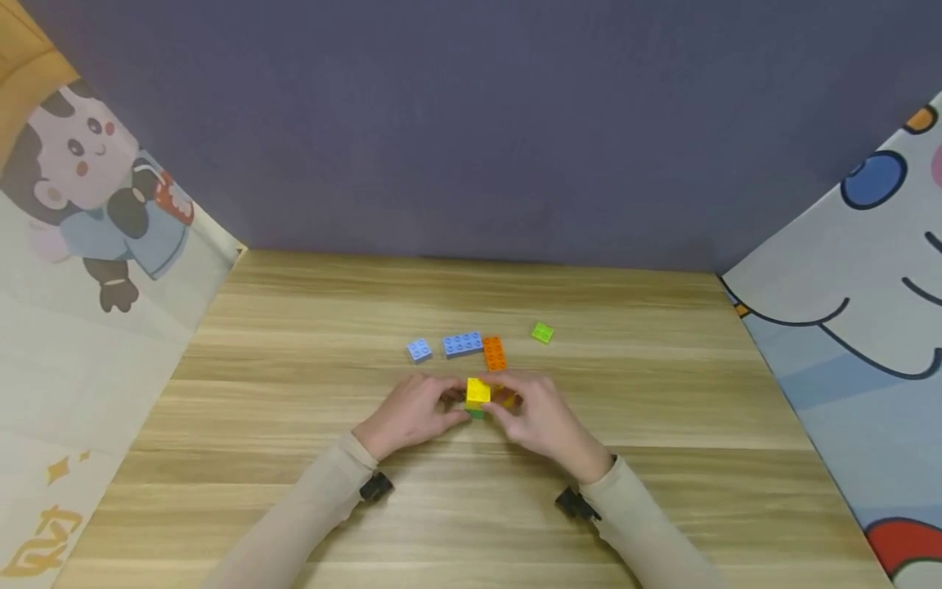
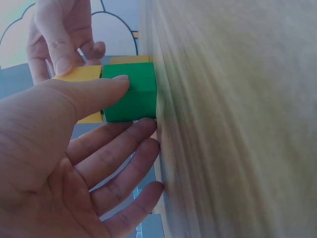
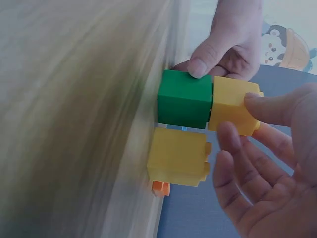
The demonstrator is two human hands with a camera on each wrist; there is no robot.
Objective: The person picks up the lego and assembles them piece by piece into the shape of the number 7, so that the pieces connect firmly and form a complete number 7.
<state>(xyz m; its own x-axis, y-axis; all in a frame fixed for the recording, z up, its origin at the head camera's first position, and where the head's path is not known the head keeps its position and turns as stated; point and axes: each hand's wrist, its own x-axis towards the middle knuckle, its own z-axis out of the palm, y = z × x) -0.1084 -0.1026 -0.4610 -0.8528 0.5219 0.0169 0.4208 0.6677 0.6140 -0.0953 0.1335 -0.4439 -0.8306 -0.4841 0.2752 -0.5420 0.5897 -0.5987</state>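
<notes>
A yellow building brick (image 1: 477, 393) sits on top of a green brick (image 2: 130, 99), which stands on the table. Thumb and fingers of my left hand (image 1: 418, 415) pinch the green brick from its sides. With its thumb and fingers, my right hand (image 1: 543, 415) holds the yellow brick above. In the right wrist view a narrow gap shows between the two bricks; whether they are fully pressed together I cannot tell. A second yellow brick (image 3: 177, 156) stands on the table beside the green one, mostly hidden by my right hand in the head view.
Beyond the hands lie a long blue brick (image 1: 463, 344), a small blue brick (image 1: 419, 351) to its left and an orange brick (image 1: 495, 352) against its right end. Farther right is a flat lime-green piece (image 1: 542, 332). A dark panel (image 1: 471, 131) rises behind the wooden table (image 1: 294, 343).
</notes>
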